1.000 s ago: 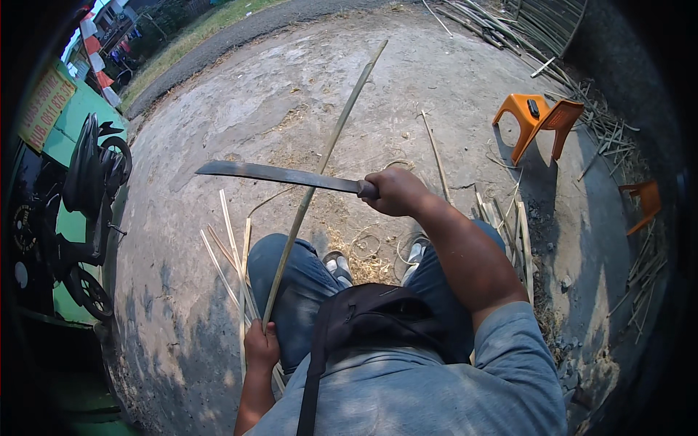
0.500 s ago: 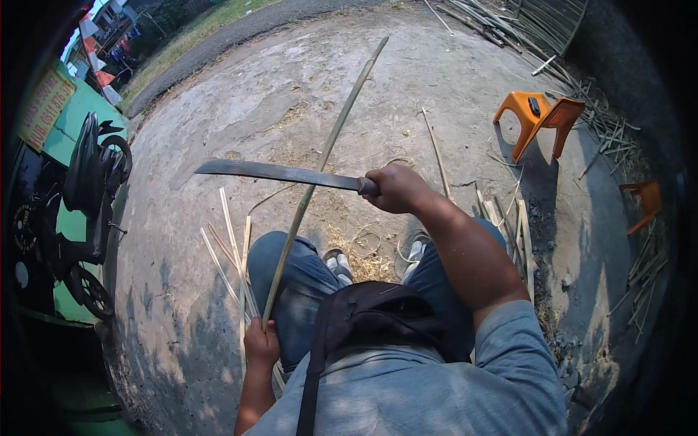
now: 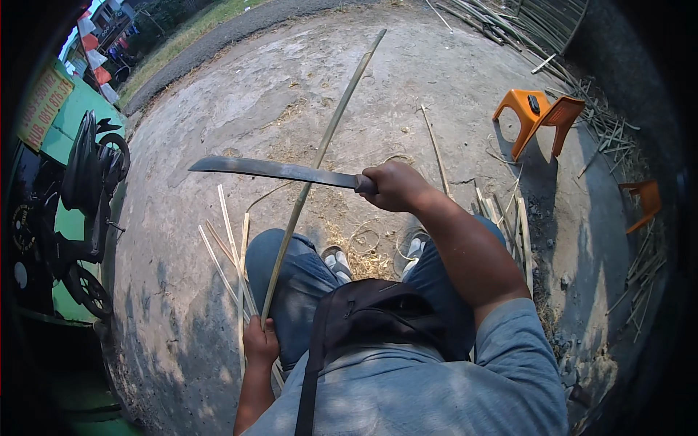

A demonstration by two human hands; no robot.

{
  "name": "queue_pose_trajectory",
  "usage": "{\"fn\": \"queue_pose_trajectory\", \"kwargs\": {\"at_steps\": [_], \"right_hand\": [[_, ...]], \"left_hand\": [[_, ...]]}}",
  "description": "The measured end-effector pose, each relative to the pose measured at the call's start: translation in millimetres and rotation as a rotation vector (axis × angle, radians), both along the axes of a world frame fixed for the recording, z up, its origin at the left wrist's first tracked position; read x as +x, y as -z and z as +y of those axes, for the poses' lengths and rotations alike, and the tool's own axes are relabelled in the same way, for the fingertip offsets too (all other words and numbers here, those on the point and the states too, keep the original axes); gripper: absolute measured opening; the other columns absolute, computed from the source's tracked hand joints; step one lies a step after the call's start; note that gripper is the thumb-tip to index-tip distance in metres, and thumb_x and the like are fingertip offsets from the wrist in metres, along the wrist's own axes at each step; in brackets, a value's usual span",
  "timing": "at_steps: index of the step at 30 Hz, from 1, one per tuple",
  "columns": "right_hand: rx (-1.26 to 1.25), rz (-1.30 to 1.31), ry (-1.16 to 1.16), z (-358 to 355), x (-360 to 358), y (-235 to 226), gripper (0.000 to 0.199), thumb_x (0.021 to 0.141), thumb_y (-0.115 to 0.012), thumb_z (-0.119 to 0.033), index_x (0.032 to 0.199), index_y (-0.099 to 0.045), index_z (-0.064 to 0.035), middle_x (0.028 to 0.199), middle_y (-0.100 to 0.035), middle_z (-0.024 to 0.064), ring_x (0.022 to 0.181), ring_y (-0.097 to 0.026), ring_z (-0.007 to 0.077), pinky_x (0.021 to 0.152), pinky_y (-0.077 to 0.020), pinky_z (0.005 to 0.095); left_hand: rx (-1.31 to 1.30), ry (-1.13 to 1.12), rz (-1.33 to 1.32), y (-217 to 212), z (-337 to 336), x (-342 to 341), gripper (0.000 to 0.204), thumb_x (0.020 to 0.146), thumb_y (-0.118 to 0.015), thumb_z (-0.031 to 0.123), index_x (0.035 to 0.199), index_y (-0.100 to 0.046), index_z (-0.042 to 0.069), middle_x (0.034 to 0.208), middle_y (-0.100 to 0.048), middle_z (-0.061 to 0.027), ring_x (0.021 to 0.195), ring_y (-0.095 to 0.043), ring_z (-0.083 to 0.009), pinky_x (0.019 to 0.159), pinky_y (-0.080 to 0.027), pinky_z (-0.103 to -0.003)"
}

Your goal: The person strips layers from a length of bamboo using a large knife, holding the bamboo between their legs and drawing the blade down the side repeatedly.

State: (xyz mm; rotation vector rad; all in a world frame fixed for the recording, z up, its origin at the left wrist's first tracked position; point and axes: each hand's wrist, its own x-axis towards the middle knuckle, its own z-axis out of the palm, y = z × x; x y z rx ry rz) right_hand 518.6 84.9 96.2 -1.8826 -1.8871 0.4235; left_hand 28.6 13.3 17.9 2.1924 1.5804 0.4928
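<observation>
My right hand [image 3: 395, 187] is closed round the handle of a machete [image 3: 269, 168], whose long blade points left. The blade crosses over a long, thin bamboo strip [image 3: 338, 112]; I cannot tell whether they touch. Beside my left thigh, my left hand [image 3: 260, 343] grips the strip's lower end. From there the strip slants up and away to the right, with a node near its far tip. Pale split bamboo strips [image 3: 231, 240] lie beside my left leg, partly behind that hand. More split pieces [image 3: 523, 236] stand by my right knee.
An orange plastic chair [image 3: 518, 109] with a small black object on it stands at the far right. Bamboo poles [image 3: 502, 33] and loose strips [image 3: 607, 131] are piled along the right side. A motorcycle [image 3: 91, 196] is parked at left. Shavings [image 3: 367, 261] litter the ground between my feet.
The machete and my right hand have shifted very slightly left. The bamboo strip's far tip has moved a little farther away. Both hands keep their grip.
</observation>
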Motion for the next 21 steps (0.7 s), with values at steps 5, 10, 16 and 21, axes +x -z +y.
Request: {"fn": "queue_pose_trajectory", "kwargs": {"at_steps": [5,10,16,21], "right_hand": [[0.007,-0.185,-0.072,-2.8,-6.9,-15.4,0.013,0.087,-0.071,-0.028,0.093,-0.074,-0.0170,0.091,-0.076,0.0110,0.089,-0.074,0.0356,0.079,-0.0581,0.0501],[0.004,-0.197,-0.061,-2.1,2.8,-4.5,0.015,0.086,-0.074,-0.030,0.090,-0.072,-0.0150,0.083,-0.074,0.0130,0.081,-0.072,0.0387,0.074,-0.0570,0.0523],[-0.105,-0.189,-0.047,-5.7,-17.5,-13.7,0.014,0.083,-0.072,-0.026,0.094,-0.076,-0.0193,0.091,-0.076,0.0094,0.091,-0.075,0.0334,0.078,-0.0596,0.0485],[-0.103,-0.300,-0.182,-8.0,-27.2,-13.4,0.014,0.081,-0.072,-0.025,0.093,-0.077,-0.0189,0.088,-0.076,0.0095,0.089,-0.075,0.0343,0.077,-0.0595,0.0482]], "left_hand": [[0.006,-0.001,-0.007,3.2,0.8,-3.4,0.060,0.108,-0.048,0.057,0.090,-0.054,0.000,0.078,-0.061,-0.0294,0.079,-0.060,-0.0572,0.066,-0.045,-0.061],[0.011,-0.008,0.022,-3.0,0.4,2.7,0.062,0.108,-0.047,0.058,0.090,-0.054,0.000,0.077,-0.061,-0.0291,0.079,-0.060,-0.0572,0.066,-0.045,-0.061],[-0.032,-0.037,0.026,-10.8,-3.1,3.4,0.063,0.108,-0.048,0.060,0.090,-0.055,0.000,0.078,-0.062,-0.0293,0.080,-0.062,-0.0571,0.067,-0.047,-0.061],[-0.009,-0.034,0.095,-19.8,-2.5,6.6,0.062,0.108,-0.049,0.060,0.092,-0.056,0.000,0.079,-0.063,-0.0297,0.080,-0.063,-0.0568,0.068,-0.048,-0.061]]}}
